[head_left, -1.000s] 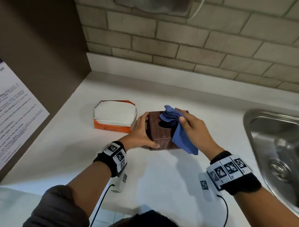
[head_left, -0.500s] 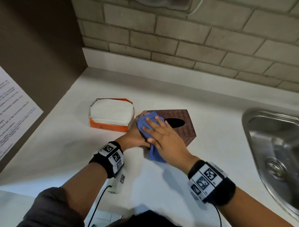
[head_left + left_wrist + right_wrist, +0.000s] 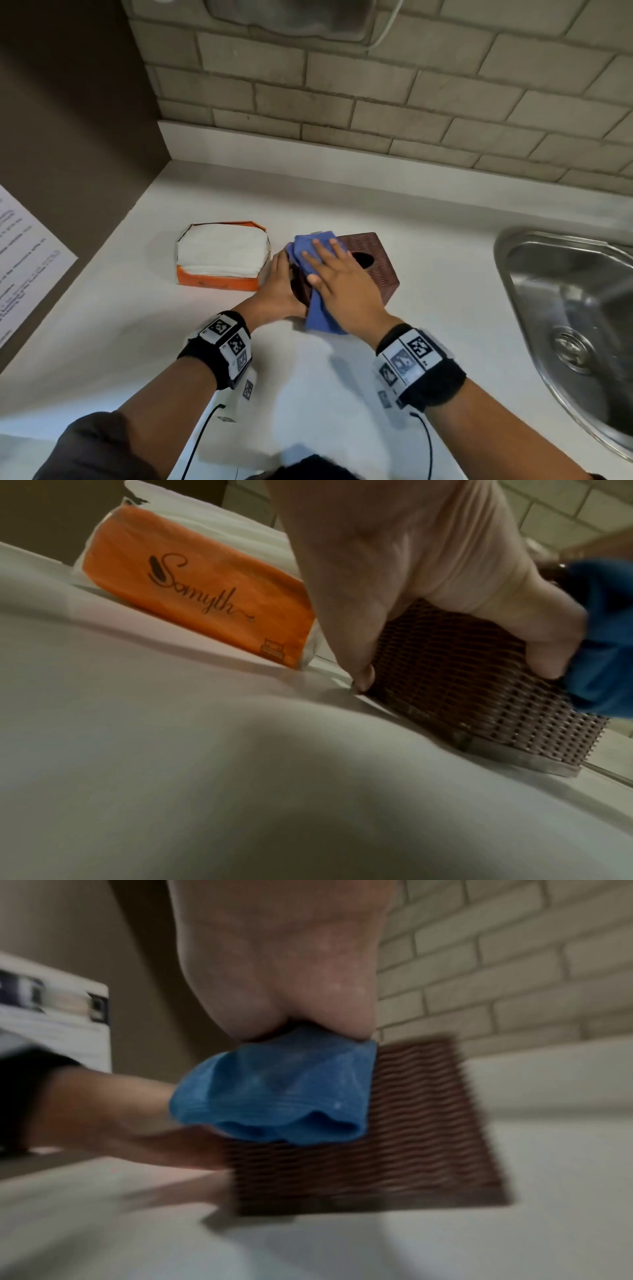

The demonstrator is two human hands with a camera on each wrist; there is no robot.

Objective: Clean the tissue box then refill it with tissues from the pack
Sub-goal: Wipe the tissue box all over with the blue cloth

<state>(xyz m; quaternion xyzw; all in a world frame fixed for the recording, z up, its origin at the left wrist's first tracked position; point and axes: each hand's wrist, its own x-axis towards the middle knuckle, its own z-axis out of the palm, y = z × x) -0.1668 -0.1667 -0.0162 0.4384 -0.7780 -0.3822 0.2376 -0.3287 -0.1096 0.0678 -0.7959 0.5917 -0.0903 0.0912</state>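
Observation:
A brown woven tissue box (image 3: 376,263) stands on the white counter (image 3: 445,240), its oval opening facing up. My left hand (image 3: 284,270) grips the box's left side, thumb on the near face (image 3: 544,656). My right hand (image 3: 322,253) lies flat, fingers straight, pressing a blue cloth (image 3: 305,248) onto the left part of the box's top; the cloth's tail hangs down the near side (image 3: 274,1093). The orange tissue pack (image 3: 222,255), open at the top with white tissues showing, lies just left of the box (image 3: 195,588).
A steel sink (image 3: 565,308) is set into the counter at the right. A brick wall (image 3: 411,113) runs along the back, with a grey wall unit (image 3: 291,17) above. A dark side panel with a printed sheet (image 3: 24,260) closes off the left.
My right hand has carried the cloth from over the box's opening to the left part of the top and now presses it flat. The left hand keeps its hold on the box.

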